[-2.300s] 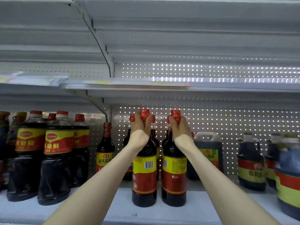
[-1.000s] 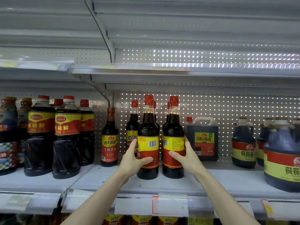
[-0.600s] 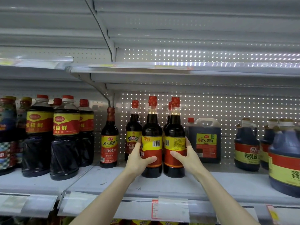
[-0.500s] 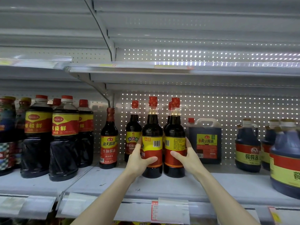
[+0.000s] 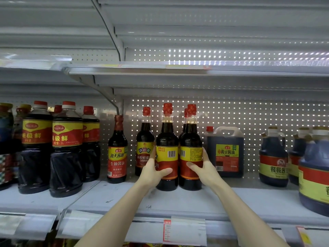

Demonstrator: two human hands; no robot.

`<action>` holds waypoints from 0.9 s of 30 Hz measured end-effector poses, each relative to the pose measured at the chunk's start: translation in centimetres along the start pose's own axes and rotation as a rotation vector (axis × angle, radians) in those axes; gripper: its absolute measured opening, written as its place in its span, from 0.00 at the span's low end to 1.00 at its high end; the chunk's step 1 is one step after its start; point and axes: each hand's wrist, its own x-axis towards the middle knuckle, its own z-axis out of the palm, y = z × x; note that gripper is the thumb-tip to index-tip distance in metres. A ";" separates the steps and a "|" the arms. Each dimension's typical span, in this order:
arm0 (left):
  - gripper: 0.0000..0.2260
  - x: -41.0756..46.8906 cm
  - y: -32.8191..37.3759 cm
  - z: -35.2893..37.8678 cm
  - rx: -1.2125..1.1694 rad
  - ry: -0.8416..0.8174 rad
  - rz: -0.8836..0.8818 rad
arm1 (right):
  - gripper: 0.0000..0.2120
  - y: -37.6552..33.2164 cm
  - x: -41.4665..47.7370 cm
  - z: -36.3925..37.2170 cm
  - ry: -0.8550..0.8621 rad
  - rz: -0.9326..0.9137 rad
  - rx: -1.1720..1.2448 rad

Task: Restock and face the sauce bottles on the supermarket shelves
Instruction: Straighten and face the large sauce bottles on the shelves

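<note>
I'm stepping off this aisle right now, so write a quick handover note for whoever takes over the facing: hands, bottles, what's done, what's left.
Left-hand grip: curled round the label of the left soy sauce bottle.
Right-hand grip: curled round the right soy sauce bottle.
Both bottles appear to stand upright, side by side, on the shelf, between the 味极鲜 bottle and the 黄豆酱油 jug.
Done: both are on the shelf.
Left: barcodes and small print face out, so probably turn each until its front label shows, then line them up with their neighbours.
</note>
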 end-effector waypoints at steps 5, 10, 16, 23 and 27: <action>0.31 -0.2 0.1 0.4 0.013 0.017 -0.007 | 0.36 0.3 0.1 0.1 0.018 0.006 0.003; 0.32 -0.2 0.3 0.1 0.028 0.026 0.016 | 0.42 0.5 0.1 0.3 0.054 0.029 -0.055; 0.39 0.2 0.2 0.3 0.101 0.055 0.056 | 0.38 0.5 0.3 0.1 0.060 0.031 -0.066; 0.29 0.3 0.0 0.5 0.121 0.057 0.014 | 0.34 0.4 0.3 -0.3 0.006 0.054 -0.053; 0.26 0.1 0.1 0.5 0.139 0.066 0.012 | 0.37 0.4 0.1 -0.1 0.017 0.078 -0.023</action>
